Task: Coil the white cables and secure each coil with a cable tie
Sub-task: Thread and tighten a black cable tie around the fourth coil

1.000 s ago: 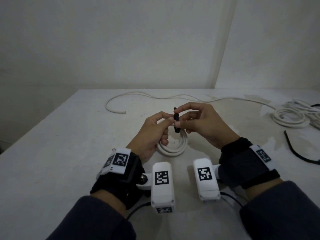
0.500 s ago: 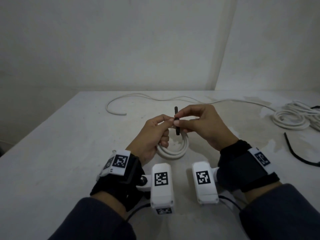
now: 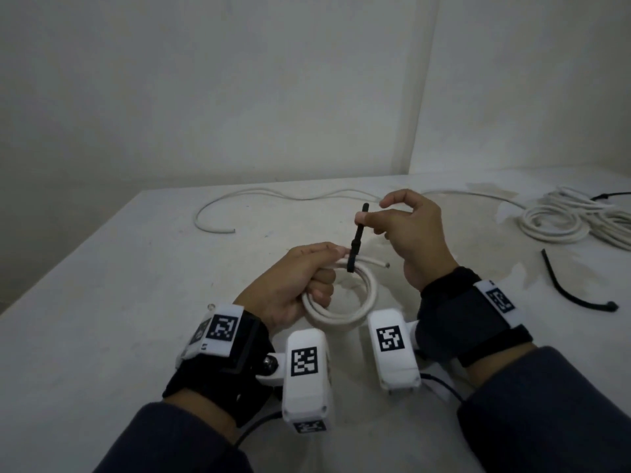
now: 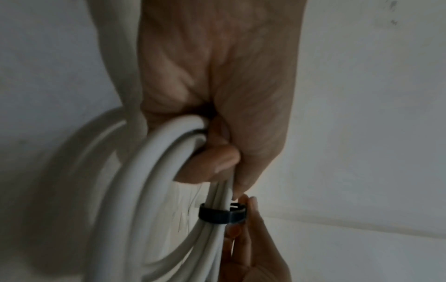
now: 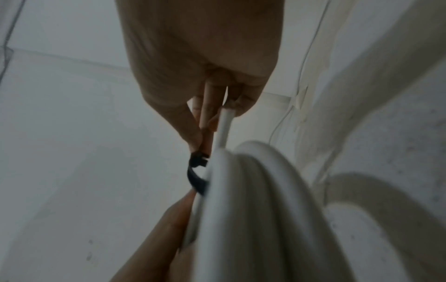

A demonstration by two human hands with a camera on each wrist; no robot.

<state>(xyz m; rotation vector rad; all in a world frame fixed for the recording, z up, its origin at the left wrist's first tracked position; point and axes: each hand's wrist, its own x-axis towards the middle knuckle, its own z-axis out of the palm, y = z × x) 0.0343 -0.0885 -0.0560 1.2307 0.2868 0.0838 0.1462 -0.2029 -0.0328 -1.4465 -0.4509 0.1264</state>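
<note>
A small coil of white cable (image 3: 345, 310) is held just above the table by my left hand (image 3: 300, 281), whose fingers curl round its strands (image 4: 154, 171). A black cable tie (image 3: 356, 238) is looped round the top of the coil; its band (image 4: 217, 215) hugs the strands and its tail stands upright. My right hand (image 3: 406, 230) pinches that tail between thumb and fingers, above the left hand. In the right wrist view the tie's loop (image 5: 196, 177) sits beside the coil (image 5: 253, 209), below my fingertips (image 5: 205, 124). A free cable end (image 3: 379, 263) pokes out to the right.
A long loose white cable (image 3: 218, 227) snakes across the far side of the white table (image 3: 102, 319). A heap of coiled white cables (image 3: 560, 223) lies at the far right. A spare black cable tie (image 3: 573, 291) lies on the table at the right.
My right hand has risen and drawn the tie's tail upward. The loop round the coil has become smaller. My left hand has shifted lower along the coil while gripping it.
</note>
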